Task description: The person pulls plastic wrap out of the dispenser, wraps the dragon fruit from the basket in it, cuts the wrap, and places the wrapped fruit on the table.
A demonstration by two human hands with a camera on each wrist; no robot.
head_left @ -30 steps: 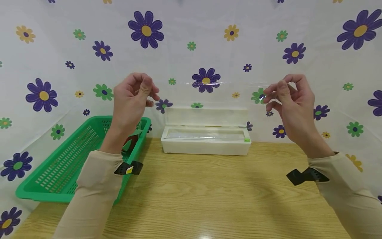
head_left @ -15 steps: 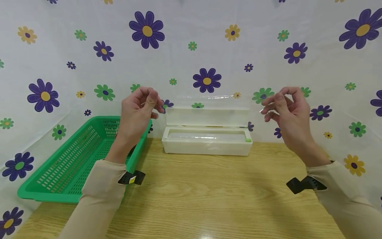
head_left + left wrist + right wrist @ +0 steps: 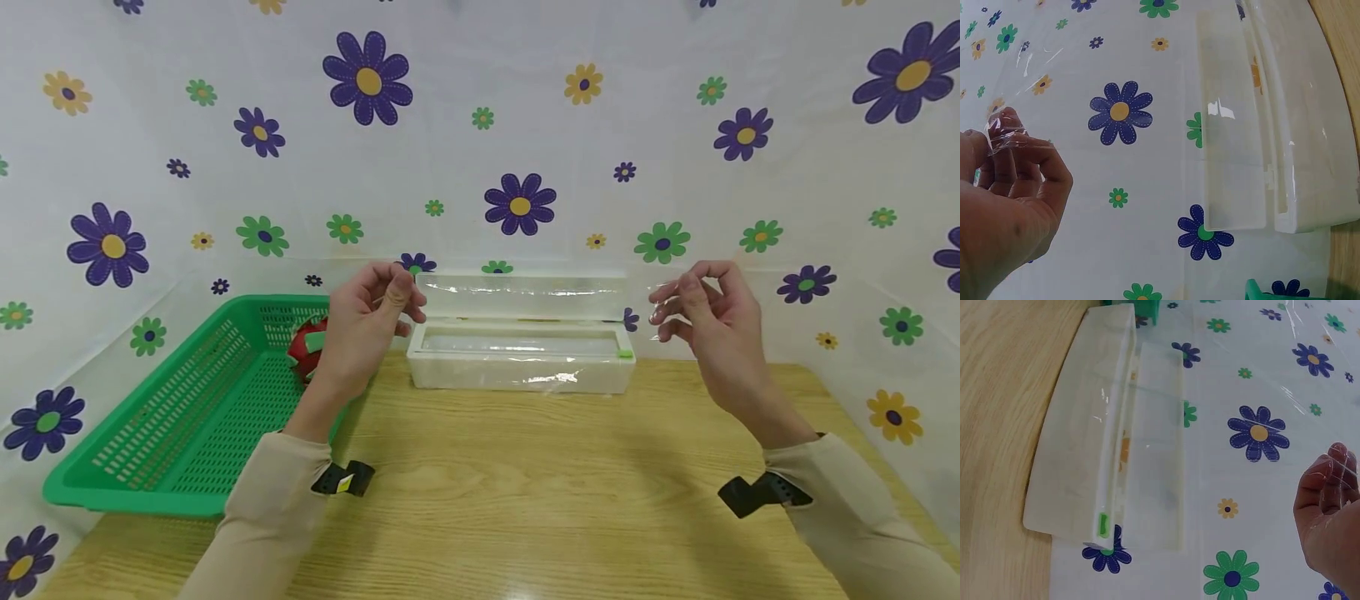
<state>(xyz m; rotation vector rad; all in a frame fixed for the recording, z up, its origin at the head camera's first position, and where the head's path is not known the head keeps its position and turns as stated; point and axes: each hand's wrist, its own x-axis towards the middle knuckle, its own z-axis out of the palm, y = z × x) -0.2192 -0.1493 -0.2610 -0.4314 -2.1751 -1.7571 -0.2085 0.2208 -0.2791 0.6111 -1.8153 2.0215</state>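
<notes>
Head view shows both hands lower than they were a second ago: the glints on the clear film (image 3: pixel 525 292), seen then up above the box (image 3: pixel 465 372), lie across its raised lid (image 3: pixel 517 307) and front. My reading is that the film is already drawn out and is being brought down over the desk (image 3: pixel 525 517); whether it is fully free of its roll, I cannot tell.

The film is in the air between the hands, near the far edge of the desk. It hangs with its broad face roughly toward the wearer. Its long axis runs from side to side, nearly level, about parallel to that far edge and to the box. Its lower edge is too clear to trace.

The left hand (image 3: pixel 365 323) is mostly closed, its thumb pinching a gathered corner of film against bent fingers. The right hand (image 3: pixel 714 325) is partly curled, the film pinched at its fingertips, the fingers slightly spread.

The box stands by the middle of the far edge, with a green tab (image 3: pixel 626 354) at its right end. At the left edge, toward the far left corner, a green basket (image 3: pixel 127 502) holds a red fruit (image 3: pixel 303 354), partly hidden by the left hand and arm
</notes>
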